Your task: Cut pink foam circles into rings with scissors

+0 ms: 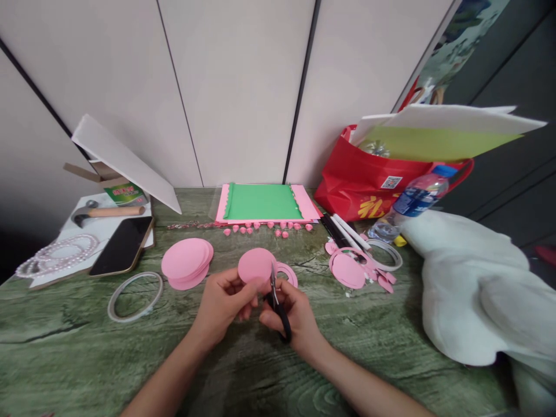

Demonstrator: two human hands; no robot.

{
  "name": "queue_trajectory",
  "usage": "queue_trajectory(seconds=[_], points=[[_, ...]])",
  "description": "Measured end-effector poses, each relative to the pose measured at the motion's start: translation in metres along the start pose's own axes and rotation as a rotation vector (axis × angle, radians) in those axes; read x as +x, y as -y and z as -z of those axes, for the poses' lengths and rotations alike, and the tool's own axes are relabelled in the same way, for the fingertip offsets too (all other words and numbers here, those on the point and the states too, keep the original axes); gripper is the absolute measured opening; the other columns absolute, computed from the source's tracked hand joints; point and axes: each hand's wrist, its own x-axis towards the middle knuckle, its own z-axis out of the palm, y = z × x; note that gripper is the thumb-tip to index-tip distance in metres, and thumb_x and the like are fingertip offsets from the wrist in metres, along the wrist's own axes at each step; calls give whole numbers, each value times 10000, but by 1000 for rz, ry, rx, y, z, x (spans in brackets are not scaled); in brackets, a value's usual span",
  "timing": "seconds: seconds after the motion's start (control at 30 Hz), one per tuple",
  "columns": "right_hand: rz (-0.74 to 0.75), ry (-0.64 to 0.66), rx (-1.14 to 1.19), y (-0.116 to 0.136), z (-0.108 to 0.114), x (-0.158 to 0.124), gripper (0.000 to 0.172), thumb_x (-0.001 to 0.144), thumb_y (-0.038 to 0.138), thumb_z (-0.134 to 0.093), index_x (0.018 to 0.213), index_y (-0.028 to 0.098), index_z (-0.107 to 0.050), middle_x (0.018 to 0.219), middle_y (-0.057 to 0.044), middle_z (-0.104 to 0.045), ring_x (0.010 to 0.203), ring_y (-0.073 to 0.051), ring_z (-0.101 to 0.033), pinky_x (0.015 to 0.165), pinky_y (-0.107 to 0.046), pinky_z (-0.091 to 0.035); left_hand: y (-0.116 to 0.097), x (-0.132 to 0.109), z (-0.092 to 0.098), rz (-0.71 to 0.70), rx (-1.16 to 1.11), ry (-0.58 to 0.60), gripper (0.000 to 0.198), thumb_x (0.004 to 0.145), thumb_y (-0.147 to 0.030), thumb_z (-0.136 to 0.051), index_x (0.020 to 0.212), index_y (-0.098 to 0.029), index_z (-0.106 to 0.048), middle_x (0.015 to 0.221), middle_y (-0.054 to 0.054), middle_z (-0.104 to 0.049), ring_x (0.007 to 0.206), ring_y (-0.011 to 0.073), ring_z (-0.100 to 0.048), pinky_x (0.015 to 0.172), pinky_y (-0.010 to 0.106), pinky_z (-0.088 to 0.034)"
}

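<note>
A round pink paper disc (255,265) is pinched between the thumb and fingers of my left hand (226,301), above the middle of the table. My right hand (293,315) grips black-handled scissors (279,310), their blades pointing up at the disc's right edge. Behind the blades a pink paper ring (289,274) shows in part. To the left lies a stack of pink discs (185,259). More pink circles (347,271) and curled pink scraps lie to the right.
A tape roll (135,296), phone (122,245), hammer (110,212) and beads (61,255) are at left. Green paper (263,201) and pink buds (256,226) lie behind. Pens (347,231), a bottle (417,200), a red bag (356,179) and a pale plush item (469,289) stand right.
</note>
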Motion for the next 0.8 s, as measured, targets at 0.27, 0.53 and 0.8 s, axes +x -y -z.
queue_trajectory(seconds=[0.27,0.53,0.8], points=[[-41,-17,-23,-5,3,-1,386,564,368,-780,797,203,-521,509,72,-507,416,-81,-400,422,-201,-290,2,1,2,-17,-17,-22,232,718,-317,-634,595,-133,-564,448,-41,-536,308,38,-411,309,141,-287],[-73,24,17,-7,-1,-3,397,553,375,-780,760,207,-485,566,45,-570,405,-76,-410,395,-193,-310,-2,0,-1,-15,-84,-6,224,739,-304,-621,608,-139,-547,467,-40,-550,316,50,-442,307,148,-317],[-71,-28,-16,-2,-3,-1,413,526,363,-795,778,201,-511,565,62,-510,472,-85,-394,461,-211,-303,2,2,1,-7,7,-53,207,695,-292,-656,596,-126,-583,436,-47,-514,312,30,-381,304,137,-266]])
